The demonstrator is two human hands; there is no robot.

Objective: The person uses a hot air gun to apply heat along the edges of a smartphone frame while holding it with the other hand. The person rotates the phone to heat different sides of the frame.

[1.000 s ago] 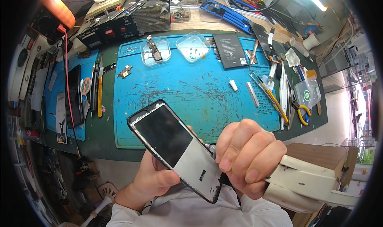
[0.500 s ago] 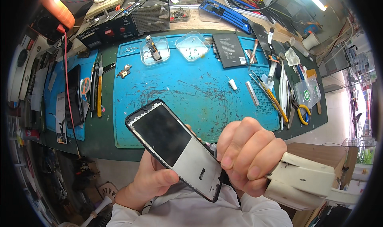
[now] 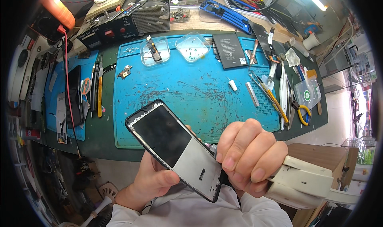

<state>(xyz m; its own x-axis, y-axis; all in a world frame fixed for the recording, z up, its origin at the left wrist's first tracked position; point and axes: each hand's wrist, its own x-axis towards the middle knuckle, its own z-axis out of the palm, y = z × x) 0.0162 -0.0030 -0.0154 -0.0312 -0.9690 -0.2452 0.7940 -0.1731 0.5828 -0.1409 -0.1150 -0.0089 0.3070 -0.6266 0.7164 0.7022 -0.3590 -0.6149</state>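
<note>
My left hand (image 3: 157, 177) grips a black-edged phone frame (image 3: 199, 159) from below, thumb along its near edge. The frame is tilted above the front of the blue mat (image 3: 179, 95). Its upper part shows a dark rectangular area, its lower part a silver-grey plate with a small dark slot. At the frame's right edge my right hand (image 3: 251, 155) is closed round a slim tube (image 3: 212, 147). Only a short pinkish and greyish piece of that tube shows; fingers and frame hide the remainder.
On the mat lie a white cap (image 3: 232, 84), a clear tray with a small part (image 3: 153, 55), a tray of screws (image 3: 192, 49) and a black battery (image 3: 228, 51). Hand tools (image 3: 275, 95) crowd the right. A beige clamp-like device (image 3: 301, 181) stands beside my right wrist.
My right hand has shifted very slightly at the frame's edge. The phone frame and my left hand look almost unmoved.
</note>
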